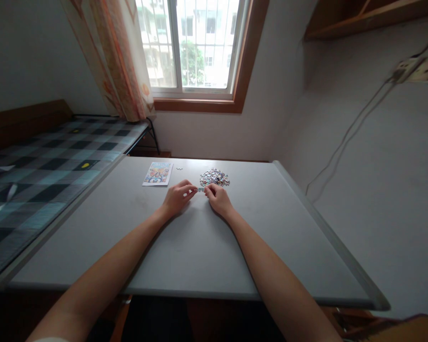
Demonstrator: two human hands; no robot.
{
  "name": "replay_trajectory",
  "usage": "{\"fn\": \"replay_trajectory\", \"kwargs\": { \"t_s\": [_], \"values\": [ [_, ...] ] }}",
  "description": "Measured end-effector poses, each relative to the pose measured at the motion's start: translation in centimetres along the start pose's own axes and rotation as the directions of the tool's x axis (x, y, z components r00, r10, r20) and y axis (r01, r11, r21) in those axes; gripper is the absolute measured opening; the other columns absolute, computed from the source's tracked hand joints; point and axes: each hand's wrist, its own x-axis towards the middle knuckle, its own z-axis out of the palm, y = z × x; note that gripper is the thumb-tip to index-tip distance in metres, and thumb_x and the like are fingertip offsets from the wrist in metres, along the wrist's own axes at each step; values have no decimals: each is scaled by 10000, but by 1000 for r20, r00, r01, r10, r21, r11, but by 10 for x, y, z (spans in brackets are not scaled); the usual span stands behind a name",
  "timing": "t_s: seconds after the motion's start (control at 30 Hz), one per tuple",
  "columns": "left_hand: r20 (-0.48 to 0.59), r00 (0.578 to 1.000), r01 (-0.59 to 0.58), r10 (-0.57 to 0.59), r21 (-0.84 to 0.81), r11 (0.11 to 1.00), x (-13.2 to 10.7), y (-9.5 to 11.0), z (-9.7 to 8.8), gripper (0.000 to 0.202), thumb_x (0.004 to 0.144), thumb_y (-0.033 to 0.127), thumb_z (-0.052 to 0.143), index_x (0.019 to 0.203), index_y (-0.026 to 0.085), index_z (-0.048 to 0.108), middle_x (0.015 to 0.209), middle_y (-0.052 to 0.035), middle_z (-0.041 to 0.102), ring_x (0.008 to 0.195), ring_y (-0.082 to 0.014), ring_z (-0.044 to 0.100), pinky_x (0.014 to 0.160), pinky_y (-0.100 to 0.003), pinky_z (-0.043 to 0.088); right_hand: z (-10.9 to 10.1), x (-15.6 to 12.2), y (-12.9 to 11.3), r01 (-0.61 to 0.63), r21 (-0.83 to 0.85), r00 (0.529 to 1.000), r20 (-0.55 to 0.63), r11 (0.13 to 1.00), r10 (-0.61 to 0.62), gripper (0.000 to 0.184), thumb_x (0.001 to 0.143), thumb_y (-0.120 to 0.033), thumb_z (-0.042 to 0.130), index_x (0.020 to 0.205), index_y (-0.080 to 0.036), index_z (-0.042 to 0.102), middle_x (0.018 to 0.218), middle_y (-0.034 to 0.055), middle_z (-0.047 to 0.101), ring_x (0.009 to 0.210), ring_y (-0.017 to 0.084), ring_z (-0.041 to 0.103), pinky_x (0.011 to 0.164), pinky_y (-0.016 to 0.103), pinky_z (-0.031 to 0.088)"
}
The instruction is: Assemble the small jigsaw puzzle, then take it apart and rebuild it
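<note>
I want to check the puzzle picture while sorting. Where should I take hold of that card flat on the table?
Probably its near right corner, reached by the left hand, the closest, though it and the right hand pinch a puzzle piece. The picture card lies flat and thin on the table, so lift that corner with a fingertip, then pinch it.

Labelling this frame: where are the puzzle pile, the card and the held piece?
Puzzle pile (214,177), head view, heap's middle.
Card (157,173), head view, its centre.
Held piece (200,189), head view, its visible middle.
</note>
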Motion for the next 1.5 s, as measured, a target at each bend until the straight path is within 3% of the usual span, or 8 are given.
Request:
{"fn": "replay_trajectory", "kwargs": {
  "t_s": [0.6, 0.87, 1.5],
  "values": [
    [17, 1000, -11, 11, 0, 1000, 0, -1, 0, 183, 907, 301, 530, 882, 203, 683, 843, -19, 623, 655, -99, 580, 617, -212, 458, 0, 0, 0, 10, -7, 1000, 1, 1000, -10, 229, 855, -326, 481, 705, -178, 571, 642, 4, 595, 597, 129, 511, 594, 242, 364],
    [5, 1000, 29, -29, -1, 1000, 2, 1, -1, 178, 894, 309, 537, 863, 199, 673, 850, -19, 613, 644, -100, 585, 587, -209, 459, 0, -2, -3, -11, 81, 1000, 9, 997, 11, 197, 824, -333, 522, 876, -171, 622, 655, -1, 608, 591, 129, 535, 594, 239, 405],
    [11, 999, 39, -39, 26, 999, 1, -3, 1, 194, 894, 317, 534, 854, 208, 690, 821, -13, 615, 611, -97, 558, 605, -220, 436, 2, -1, 1, -9, 129, 1000, 1, 992, 9, 153, 773, -320, 574, 823, -183, 620, 654, 0, 611, 587, 128, 534, 596, 246, 419]
  ]
}}
